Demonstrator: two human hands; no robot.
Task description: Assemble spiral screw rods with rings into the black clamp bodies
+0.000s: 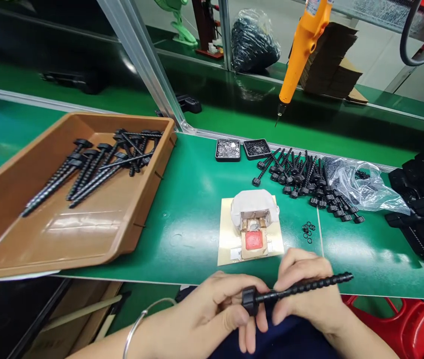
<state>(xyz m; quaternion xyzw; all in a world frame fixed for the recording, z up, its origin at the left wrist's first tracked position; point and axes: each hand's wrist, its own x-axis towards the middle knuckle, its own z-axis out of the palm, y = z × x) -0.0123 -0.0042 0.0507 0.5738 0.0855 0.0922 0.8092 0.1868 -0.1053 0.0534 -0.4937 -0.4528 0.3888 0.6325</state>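
Black ribbed rod (297, 289) held at green surface's (182, 239) near edge: L hand (219, 304) grip clamped round its knob end (249, 300), R hand (309, 269) grip pinching shaft (322, 283); brown tray (99, 227) w/ similar rods (80, 174) to L.

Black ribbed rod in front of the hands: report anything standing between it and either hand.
Nothing visible does: the bare left hand holds the black ribbed rod by its knob; the bare right hand is right at its shaft.
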